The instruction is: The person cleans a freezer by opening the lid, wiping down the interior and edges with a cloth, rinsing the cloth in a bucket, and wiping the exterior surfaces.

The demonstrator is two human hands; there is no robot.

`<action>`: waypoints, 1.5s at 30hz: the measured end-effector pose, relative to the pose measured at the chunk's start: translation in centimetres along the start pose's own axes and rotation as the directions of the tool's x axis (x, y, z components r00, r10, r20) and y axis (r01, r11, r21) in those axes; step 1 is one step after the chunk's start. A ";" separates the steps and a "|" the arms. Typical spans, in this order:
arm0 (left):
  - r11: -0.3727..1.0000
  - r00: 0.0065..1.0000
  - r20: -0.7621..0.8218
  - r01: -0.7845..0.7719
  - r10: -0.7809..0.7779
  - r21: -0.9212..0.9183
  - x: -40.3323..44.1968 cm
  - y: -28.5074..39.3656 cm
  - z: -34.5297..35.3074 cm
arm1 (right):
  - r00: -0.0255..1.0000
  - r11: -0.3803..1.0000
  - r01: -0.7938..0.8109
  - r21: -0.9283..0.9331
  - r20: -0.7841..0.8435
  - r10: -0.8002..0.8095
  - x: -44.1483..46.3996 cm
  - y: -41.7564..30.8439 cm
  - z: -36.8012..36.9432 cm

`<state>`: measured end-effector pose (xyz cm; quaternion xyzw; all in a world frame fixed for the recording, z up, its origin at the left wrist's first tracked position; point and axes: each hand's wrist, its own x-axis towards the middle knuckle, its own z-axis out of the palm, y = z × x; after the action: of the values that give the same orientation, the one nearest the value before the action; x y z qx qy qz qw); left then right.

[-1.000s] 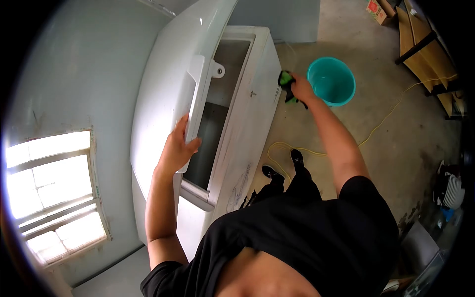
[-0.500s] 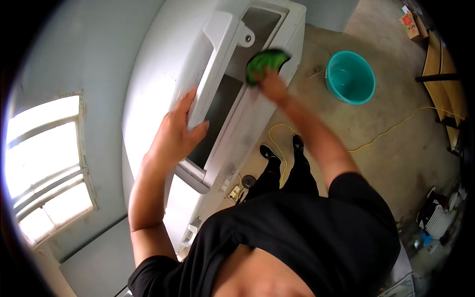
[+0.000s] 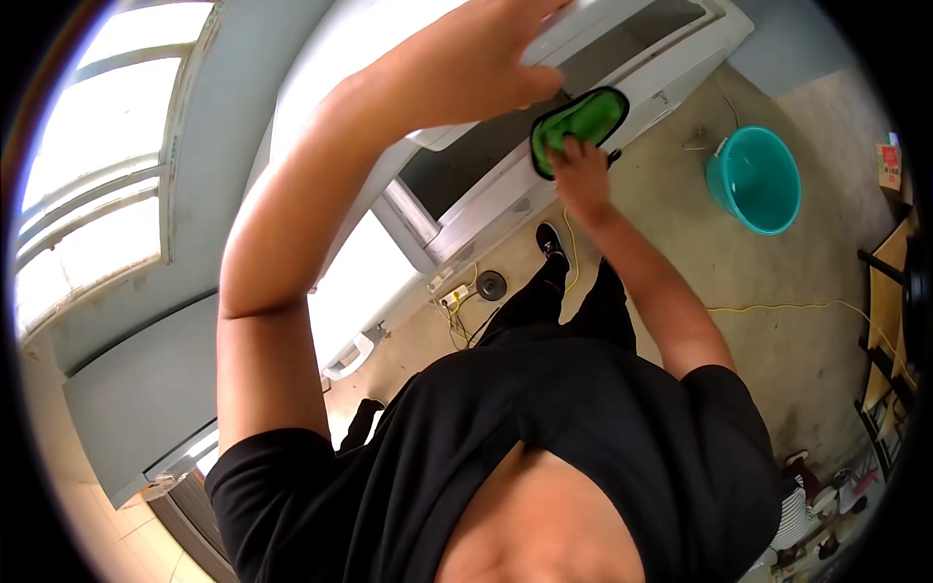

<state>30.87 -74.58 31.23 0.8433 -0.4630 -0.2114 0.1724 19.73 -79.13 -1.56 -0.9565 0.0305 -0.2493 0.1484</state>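
My right hand (image 3: 583,180) grips a green cloth pad with a black border (image 3: 588,119) and presses it against the front rim (image 3: 505,199) of a white chest freezer. The freezer's lid (image 3: 452,136) is raised, and a dark gap shows between lid and rim. My left hand (image 3: 476,73) is over the lid's edge, thumb apart from the fingers. Its fingertips reach the top of the view and are partly cut off, so contact with the lid is unclear.
A teal bucket (image 3: 763,185) stands on the concrete floor to the right. A yellow cord (image 3: 797,307) runs across the floor. By my feet lie a power strip (image 3: 454,295) and a round black object (image 3: 492,285). Wooden boards (image 3: 886,311) lean at the far right.
My view has turned, shifting the freezer and bucket right. My left hand has moved up and right along the lid. The green pad is now lower along the rim.
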 end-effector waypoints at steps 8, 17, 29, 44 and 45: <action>0.989 0.989 0.028 -0.144 0.144 -0.027 -0.4 -1.4 0.2 | 0.897 0.934 0.184 0.305 0.336 -0.287 -6.8 -22.5 4.4; 0.995 0.996 0.085 -0.009 0.018 -0.098 0.2 -3.0 1.8 | 0.892 0.853 0.380 0.359 0.103 -0.441 -3.3 -8.3 2.6; 0.933 0.935 -0.012 0.354 -0.354 0.064 1.3 1.3 5.1 | 0.998 1.000 -0.010 -0.004 0.067 0.010 9.3 27.6 -3.6; 0.726 0.756 -0.456 0.624 -0.470 0.287 4.5 5.4 5.0 | 0.843 0.740 0.115 0.663 0.329 -0.426 2.8 23.2 -10.6; 0.711 0.746 -0.508 0.627 -0.430 0.319 4.3 5.3 5.1 | 0.860 0.740 0.154 0.654 0.280 -0.426 1.8 22.7 -8.4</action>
<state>26.55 -81.44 28.59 0.9813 -0.1869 0.0421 -0.0169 17.59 -103.26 -0.54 -0.8787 -0.2368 -0.0586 0.4103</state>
